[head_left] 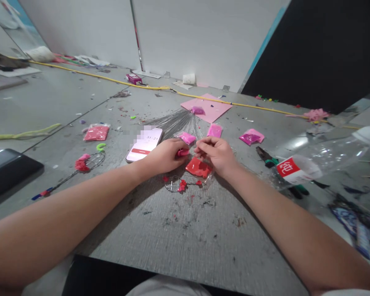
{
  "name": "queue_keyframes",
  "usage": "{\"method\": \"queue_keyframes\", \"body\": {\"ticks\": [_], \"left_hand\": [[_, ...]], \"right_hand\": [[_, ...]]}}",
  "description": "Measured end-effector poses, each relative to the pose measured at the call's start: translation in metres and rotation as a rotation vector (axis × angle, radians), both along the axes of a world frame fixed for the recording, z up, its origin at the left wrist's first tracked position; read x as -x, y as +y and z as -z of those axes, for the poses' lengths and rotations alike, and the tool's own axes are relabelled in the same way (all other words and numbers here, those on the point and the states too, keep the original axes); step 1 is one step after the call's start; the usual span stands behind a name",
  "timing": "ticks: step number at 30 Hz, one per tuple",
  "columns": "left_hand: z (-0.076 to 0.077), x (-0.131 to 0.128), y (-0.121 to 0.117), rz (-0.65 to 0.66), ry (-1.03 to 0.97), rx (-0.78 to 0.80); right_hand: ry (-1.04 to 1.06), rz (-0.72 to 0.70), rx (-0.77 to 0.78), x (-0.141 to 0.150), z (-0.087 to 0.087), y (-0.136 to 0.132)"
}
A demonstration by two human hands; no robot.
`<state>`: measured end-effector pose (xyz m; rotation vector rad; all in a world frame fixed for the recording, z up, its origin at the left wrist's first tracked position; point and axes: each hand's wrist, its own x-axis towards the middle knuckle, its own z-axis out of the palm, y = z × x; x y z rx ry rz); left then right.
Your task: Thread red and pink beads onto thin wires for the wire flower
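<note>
My left hand (168, 155) is closed on a small piece of red-pink modelling clay (182, 152), which shows at its fingertips. Just beside it, the fingers of my right hand (217, 153) are pinched together; whatever they hold is too small or hidden to tell. Below both hands lies a clear packet of red clay (199, 167), touching or very near the right one. Closer to me is a small wire frame (173, 185) with red clay bits on it. Off to the left rests another wire shape (95, 160) with a red and pink clay lump (82, 163).
A lit phone (143, 144) lies by my left hand. Pink clay packets (215, 130), thin wires (172, 122) and a pink sheet (214, 107) lie beyond. Pliers (265, 156) and a plastic bottle (327, 158) are right; a black device (10, 174) is left. A yellow cable (111, 78) crosses behind.
</note>
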<state>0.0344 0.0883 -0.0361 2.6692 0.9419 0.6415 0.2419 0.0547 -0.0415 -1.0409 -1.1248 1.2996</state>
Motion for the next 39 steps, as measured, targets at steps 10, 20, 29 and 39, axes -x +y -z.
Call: {"method": "queue_keyframes", "body": {"ticks": [10, 20, 29, 39], "left_hand": [[-0.003, -0.002, -0.005, 0.017, -0.117, -0.017], [-0.006, -0.003, -0.007, 0.068, -0.124, 0.014], [-0.007, -0.003, -0.009, 0.027, -0.12, 0.037], [-0.008, -0.002, -0.013, -0.053, -0.18, 0.141]], "right_hand": [[-0.488, 0.077, -0.334, -0.002, 0.01, 0.0], [-0.554, 0.046, -0.533, -0.004, 0.008, -0.001], [-0.664, 0.026, -0.614, -0.004, 0.008, -0.003], [-0.705, 0.047, -0.6, -0.004, 0.007, -0.004]]}}
